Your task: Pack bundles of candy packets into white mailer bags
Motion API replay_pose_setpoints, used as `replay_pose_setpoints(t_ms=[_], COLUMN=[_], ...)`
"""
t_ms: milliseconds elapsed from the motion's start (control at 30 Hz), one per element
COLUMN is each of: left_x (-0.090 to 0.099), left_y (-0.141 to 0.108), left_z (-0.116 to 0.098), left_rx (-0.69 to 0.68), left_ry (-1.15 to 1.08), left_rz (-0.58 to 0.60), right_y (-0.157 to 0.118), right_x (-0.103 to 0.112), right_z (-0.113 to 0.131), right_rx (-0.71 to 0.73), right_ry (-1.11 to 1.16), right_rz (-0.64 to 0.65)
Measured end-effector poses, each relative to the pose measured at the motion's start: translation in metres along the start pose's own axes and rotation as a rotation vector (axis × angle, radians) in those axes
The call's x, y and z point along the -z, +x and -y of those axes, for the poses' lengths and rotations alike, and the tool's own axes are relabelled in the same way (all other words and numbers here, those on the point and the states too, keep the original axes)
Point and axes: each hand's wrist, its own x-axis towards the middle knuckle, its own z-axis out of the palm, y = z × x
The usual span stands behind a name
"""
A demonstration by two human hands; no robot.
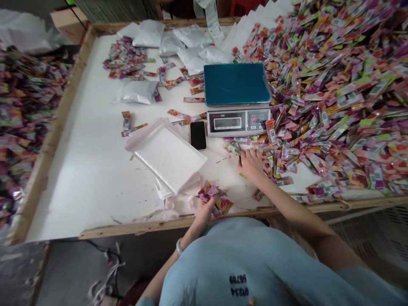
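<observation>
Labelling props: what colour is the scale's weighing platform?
Teal-blue platform, on a silver-grey scale; head view.

Sachet bunch (214,196) in left hand (204,209)

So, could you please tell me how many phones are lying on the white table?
1. A black phone lies face up just left of the scale, beside the stack of white bags. Others could be buried under the sachet pile.

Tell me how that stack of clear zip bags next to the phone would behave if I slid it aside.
The stack of clear bags looks thin and glossy, so probably light and slippery; its layers are already fanned out at the near edge and would likely shear apart. Probably floppy if lifted by one corner. The phone lies close beside it.
</observation>
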Motion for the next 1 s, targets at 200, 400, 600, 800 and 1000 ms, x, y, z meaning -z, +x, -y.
replay_pose_setpoints(t_ms=[200, 400, 600, 800, 1000], left_x=[-0.005, -0.025, -0.033, -0.028, -0.011], left_y=[0.005, 0.018, 0.017, 0.02, 0.014], left_z=[-0.011, -0.029, -0.031, -0.026, -0.025], left_rx=[-0.027, -0.05, 0.061, 0.056, 0.077], left_ry=[-0.034, -0.005, -0.041, 0.019, 0.027], left_rz=[0.037, 0.218, 0.314, 0.311, 0.282], right_y=[-0.026, -0.037, -0.053, -0.05, -0.058], right_x=[-0.009, 0.004, 0.008, 0.001, 0.026], right_z=[-0.016, -0.036, -0.032, -0.023, -0.021], right_rx=[-0.171, -0.526, -0.533, -0.478, -0.498], right_ry=[0.494, 1.463, 1.837, 1.732, 1.286], right_rz=[-0.159, -0.066, 0.271, 0.395, -0.186])
